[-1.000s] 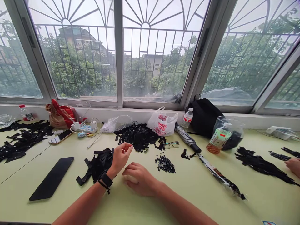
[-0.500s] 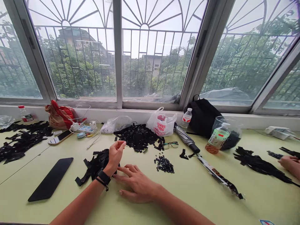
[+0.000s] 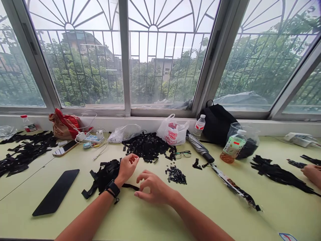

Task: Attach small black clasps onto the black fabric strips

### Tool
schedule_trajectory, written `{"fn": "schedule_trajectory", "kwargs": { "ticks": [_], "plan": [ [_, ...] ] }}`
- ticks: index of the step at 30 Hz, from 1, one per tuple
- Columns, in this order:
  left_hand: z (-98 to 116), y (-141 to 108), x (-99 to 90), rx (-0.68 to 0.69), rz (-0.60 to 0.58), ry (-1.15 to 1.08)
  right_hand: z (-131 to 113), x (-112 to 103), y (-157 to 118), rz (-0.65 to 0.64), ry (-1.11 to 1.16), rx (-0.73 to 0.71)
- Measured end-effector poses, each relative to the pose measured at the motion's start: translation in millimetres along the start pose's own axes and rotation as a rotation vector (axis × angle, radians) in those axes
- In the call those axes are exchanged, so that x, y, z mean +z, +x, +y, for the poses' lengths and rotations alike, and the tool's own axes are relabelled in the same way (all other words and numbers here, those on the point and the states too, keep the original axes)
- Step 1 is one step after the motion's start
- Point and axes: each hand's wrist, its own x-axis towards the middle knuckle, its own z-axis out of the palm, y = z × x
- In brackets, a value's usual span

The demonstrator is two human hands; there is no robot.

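Mid-frame, the left hand (image 3: 127, 168) has curled fingers, hold unclear. At lower centre, the right hand (image 3: 155, 188), fingers bent, meets a strip (image 3: 130, 186); whether gripping, I cannot tell. A black pile (image 3: 107, 174) lies centre-left.

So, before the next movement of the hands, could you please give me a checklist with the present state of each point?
1. Right hand firmly grips the black strip beside it: cannot tell.
2. Left hand holds nothing: cannot tell.
3. Pile of black strips by the left wrist neatly stacked: not ok, jumbled.
4. Small black rings uncovered: ok.
5. Glasses apart from both hands: ok.
6. Co-worker's hand well away: ok.
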Motion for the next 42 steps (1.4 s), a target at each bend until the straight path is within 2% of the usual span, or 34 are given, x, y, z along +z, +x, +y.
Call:
{"fn": "schedule_trajectory", "kwargs": {
  "ticks": [4,8,14,18,20,23,26,29,34,42],
  "plan": [
    [12.3,-4.1,-4.3,0.094,-0.09,0.048,15.9,-8.9,-2.1,0.018,-0.065,0.048],
    [24.8,-12.0,-4.1,0.21,-0.338,0.011,31.5,-15.1,-3.7,0.016,-0.112,0.084],
    [28.6,-17.3,-7.1,0.173,-0.533,-0.012,49.1,-11.1,-5.4,0.037,-0.212,0.132],
    [26.3,-17.2,-10.7,0.234,-0.619,0.003,54.9,-11.8,-6.2,0.04,-0.25,0.15],
    [23.4,-16.9,-10.3,0.238,-0.614,0.011,57.0,-19.4,-6.6,0.078,-0.245,0.161],
    [18.4,-16.0,-7.4,0.185,-0.566,0.003,65.5,-42.6,-10.1,0.188,-0.245,0.206],
    [15.5,-14.5,-2.8,0.12,-0.511,-0.086,84.0,-71.3,-19.5,0.297,-0.276,0.348],
    [14.3,-12.5,2.3,0.026,-0.448,-0.279,106.2,-91.0,-32.6,0.304,-0.266,0.508],
    [10.4,-9.1,8.0,-0.13,-0.378,-0.487,128.6,-98.2,-47.3,0.225,-0.15,0.576],
    [12.9,-8.1,2.4,-0.318,-0.394,-0.526,142.1,-106.0,-58.7,0.211,-0.328,0.706]
  ]
}}
